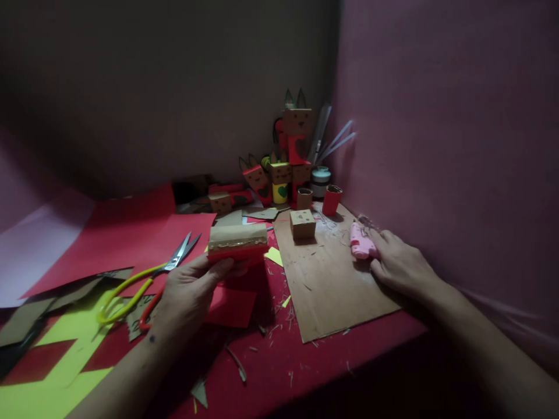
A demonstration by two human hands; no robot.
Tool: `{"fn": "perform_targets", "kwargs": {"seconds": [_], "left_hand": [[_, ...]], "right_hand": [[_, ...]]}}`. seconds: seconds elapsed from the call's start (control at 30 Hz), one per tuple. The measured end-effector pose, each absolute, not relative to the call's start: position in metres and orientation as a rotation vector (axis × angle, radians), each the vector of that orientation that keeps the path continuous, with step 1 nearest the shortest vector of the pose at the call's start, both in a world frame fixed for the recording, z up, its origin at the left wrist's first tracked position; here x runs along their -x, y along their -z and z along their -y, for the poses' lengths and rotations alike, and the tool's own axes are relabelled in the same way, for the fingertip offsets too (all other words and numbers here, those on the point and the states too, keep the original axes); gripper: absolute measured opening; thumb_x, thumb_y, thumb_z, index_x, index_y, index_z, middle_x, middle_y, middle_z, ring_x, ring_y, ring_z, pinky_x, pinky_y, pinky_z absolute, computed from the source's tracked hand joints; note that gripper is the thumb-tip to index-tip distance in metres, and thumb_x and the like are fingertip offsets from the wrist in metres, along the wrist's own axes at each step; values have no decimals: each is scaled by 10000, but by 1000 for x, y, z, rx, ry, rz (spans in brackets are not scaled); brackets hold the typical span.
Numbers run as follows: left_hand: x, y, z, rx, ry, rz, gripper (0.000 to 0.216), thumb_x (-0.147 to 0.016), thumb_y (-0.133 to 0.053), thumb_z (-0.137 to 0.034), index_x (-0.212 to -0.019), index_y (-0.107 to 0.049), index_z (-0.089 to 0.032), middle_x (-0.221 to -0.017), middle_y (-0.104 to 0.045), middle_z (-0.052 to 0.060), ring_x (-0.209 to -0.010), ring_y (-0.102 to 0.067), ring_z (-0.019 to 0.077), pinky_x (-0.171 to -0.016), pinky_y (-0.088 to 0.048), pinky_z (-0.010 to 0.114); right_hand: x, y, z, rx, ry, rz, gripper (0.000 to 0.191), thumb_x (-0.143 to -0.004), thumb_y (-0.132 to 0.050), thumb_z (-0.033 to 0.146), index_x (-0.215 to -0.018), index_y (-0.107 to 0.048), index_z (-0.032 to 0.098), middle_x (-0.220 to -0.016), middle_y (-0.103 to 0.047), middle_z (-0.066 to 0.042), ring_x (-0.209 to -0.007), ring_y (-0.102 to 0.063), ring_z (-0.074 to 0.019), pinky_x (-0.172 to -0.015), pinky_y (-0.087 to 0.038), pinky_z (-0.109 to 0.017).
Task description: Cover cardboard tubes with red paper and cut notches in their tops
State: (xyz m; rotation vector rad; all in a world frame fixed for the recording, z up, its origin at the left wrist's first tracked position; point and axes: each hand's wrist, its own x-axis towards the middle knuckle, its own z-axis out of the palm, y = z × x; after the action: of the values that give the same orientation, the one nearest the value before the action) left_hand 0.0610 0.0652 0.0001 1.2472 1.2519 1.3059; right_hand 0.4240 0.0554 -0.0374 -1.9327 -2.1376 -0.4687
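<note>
Left hand (187,294): fingers pinch block (238,243) from below, left of cardboard sheet (332,285).
Block axis: runs left-right.
Right hand (395,265): fingers touch pink tool (360,241) on the sheet; grip unclear.

Cardboard sheet (332,279): raw brown board, matt, scuffed, rough-cut edges.
Small cube (303,224) on the sheet's far end: same brown cardboard, matt.
Pink tool (360,241) at the sheet's right edge: moulded plastic, smooth, slight sheen.
Block (238,241) just left of the sheet: brown cardboard top, matt red paper band below, shiny streak along the seam.
Scissors (174,262) further left: bright metal blades, glossy. Handles are smooth yellow and red plastic.
Red paper (131,227) left of the sheet: flat, matt.
Yellow paper (65,349) far left: matt.
Figures (288,169) behind the sheet: cardboard with red and yellow paper, matt.
Shreds (279,326) by the sheet's near-left edge: thin paper and board slivers.
</note>
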Motion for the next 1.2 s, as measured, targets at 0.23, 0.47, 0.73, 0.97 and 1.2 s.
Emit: {"fn": "perform_targets", "kwargs": {"seconds": [0.23, 0.47, 0.73, 0.97, 1.2], "left_hand": [[-59, 6, -69, -1131, -1303, -971, 294, -722, -780, -294, -958, -743, -123, -924, -778, 114, -822, -738, 273, -806, -587, 372], [-63, 12, -65, -1151, -1207, -943, 265, -744, -765, -288, -944, -753, -113, -858, -780, 110, -801, -739, 255, -782, -594, 343], [-65, 13, -60, -1217, -1169, -970, 275, -777, -739, -309, -973, -738, -115, -839, -781, 100, -740, -740, 233, -714, -616, 332], [-67, 11, -60, -1188, -1130, -976, 294, -777, -742, -308, -999, -716, -117, -828, -777, 97, -643, -733, 205, -593, -616, 282], [-65, 12, -60, -1181, -1128, -967, 297, -794, -734, -289, -1033, -696, -119, -849, -779, 97, -708, -745, 217, -636, -622, 273]], "right_hand": [[-370, 1, -39, 1385, 240, 1829, 284, -868, -467, 208, -1023, -676, 94, -1018, -628, -163, -950, -588, -277, -785, -491, -408], [-283, -18, -70, 1040, -1198, 1470, 312, -832, -580, 445, -777, -691, 158, -638, -577, -28, -528, -443, -114, -477, -313, -271], [-260, -8, -81, 867, -1391, 1343, 215, -793, -588, 257, -605, -545, 159, -595, -452, 15, -528, -344, -88, -476, -217, -262], [-259, 2, -87, 835, -1347, 1311, 242, -789, -619, 289, -589, -598, 154, -568, -498, 6, -515, -393, -100, -482, -272, -267], [-259, 7, -88, 814, -1432, 1258, 181, -787, -616, 288, -682, -674, 153, -636, -590, -17, -544, -479, -121, -539, -357, -284]]}}
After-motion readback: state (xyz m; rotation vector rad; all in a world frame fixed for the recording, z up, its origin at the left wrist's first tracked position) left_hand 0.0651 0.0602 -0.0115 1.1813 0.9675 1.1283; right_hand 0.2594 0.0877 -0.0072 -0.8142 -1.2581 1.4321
